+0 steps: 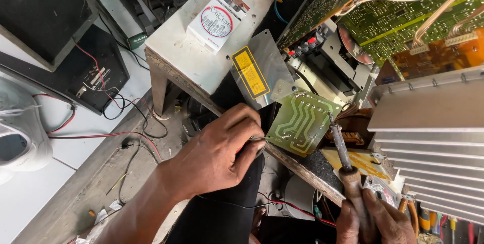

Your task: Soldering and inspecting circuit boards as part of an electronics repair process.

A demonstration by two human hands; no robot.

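My left hand (217, 148) pinches a thin wire (260, 138) whose end reaches the left edge of a small green circuit board (301, 120). My right hand (375, 221), at the bottom right, grips the wooden handle of a soldering iron (343, 150). The iron's metal tip points up and touches the right side of the small board. The board lies tilted, trace side up, on the edge of an opened audio chassis.
A large finned aluminium heat sink (428, 133) fills the right. Big green circuit boards (398, 17) with ribbon cables lie behind. A white stool (201, 47) carries a small box (218, 19). Black speaker boxes (75, 67) and loose red and black wires lie at left.
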